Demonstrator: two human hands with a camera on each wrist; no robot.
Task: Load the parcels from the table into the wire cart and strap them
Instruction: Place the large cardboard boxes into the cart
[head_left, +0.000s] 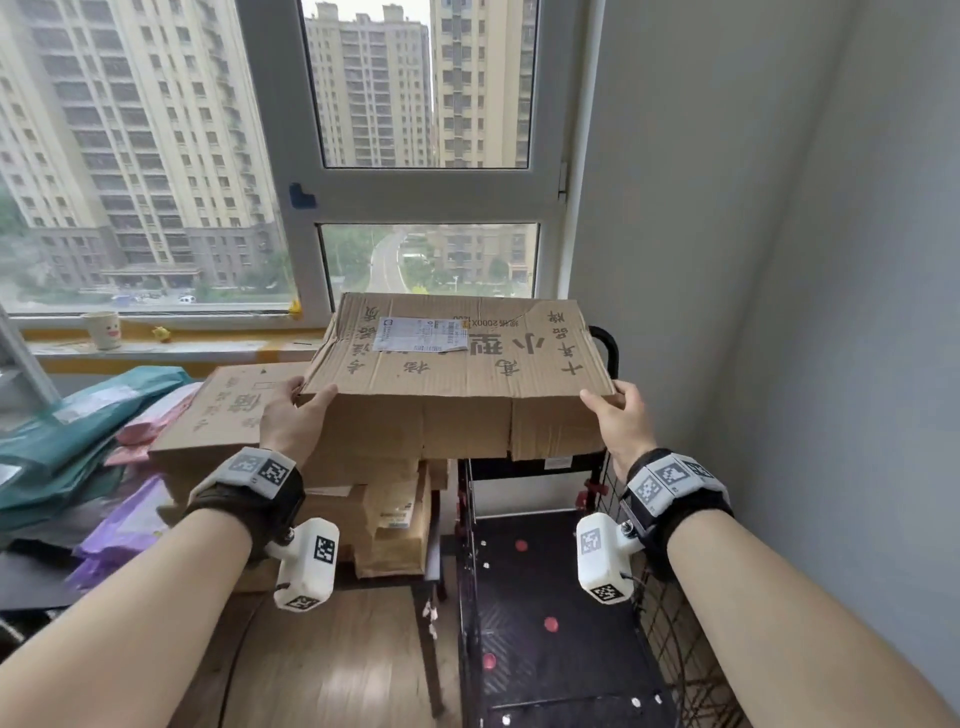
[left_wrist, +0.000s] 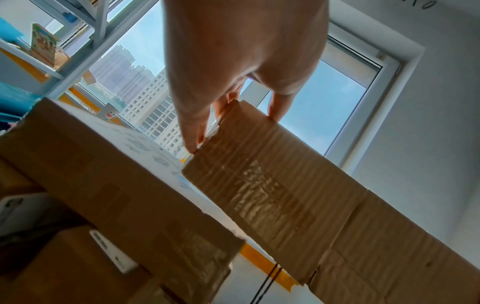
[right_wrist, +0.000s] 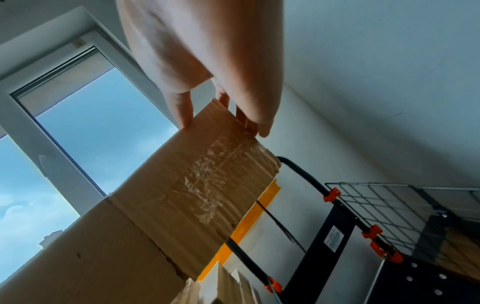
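Note:
A large flat cardboard box (head_left: 457, 374) with a white shipping label and black handwriting hangs in the air in front of the window. My left hand (head_left: 291, 415) grips its near left corner, thumb on top, fingers round the end (left_wrist: 228, 115). My right hand (head_left: 621, 415) grips the near right corner the same way (right_wrist: 221, 111). The box's right half is over the black wire cart (head_left: 545, 597), whose dark floor holds only small red and white spots. More cardboard boxes (head_left: 234, 410) lie stacked on the table to the left, below the held box.
Teal, pink and purple mailer bags (head_left: 78, 441) pile up at the far left. A paper cup (head_left: 102, 329) stands on the windowsill. The cart's handle (head_left: 608, 343) rises behind the held box. A grey wall (head_left: 779, 312) runs close along the cart's right side.

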